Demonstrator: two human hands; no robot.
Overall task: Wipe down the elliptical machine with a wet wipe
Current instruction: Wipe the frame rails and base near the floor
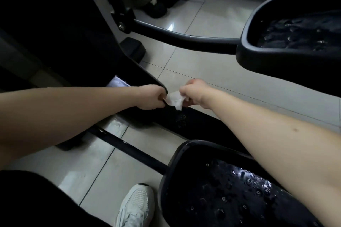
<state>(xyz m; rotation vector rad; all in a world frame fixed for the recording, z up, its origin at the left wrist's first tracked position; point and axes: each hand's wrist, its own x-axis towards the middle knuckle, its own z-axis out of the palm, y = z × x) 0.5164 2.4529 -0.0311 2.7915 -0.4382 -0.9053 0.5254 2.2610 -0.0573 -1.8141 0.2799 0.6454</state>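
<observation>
A crumpled white wet wipe (175, 100) is held between my two hands low over the machine. My left hand (152, 97) pinches its left edge and my right hand (196, 92) grips its right side. Both hands hover just above the dark body of the elliptical machine (77, 42), near the tip of its black shroud. One black foot pedal (217, 190) lies below my right forearm, its studded surface shiny. The other foot pedal (295, 38) is raised at the upper right on a grey arm (184, 37).
The floor is pale glossy tile (212, 72). My white sneaker (136, 206) stands at the bottom beside the near pedal. Another person's dark shoe (156, 10) and trouser leg are at the top behind the machine. A black rail (129, 147) runs across the floor.
</observation>
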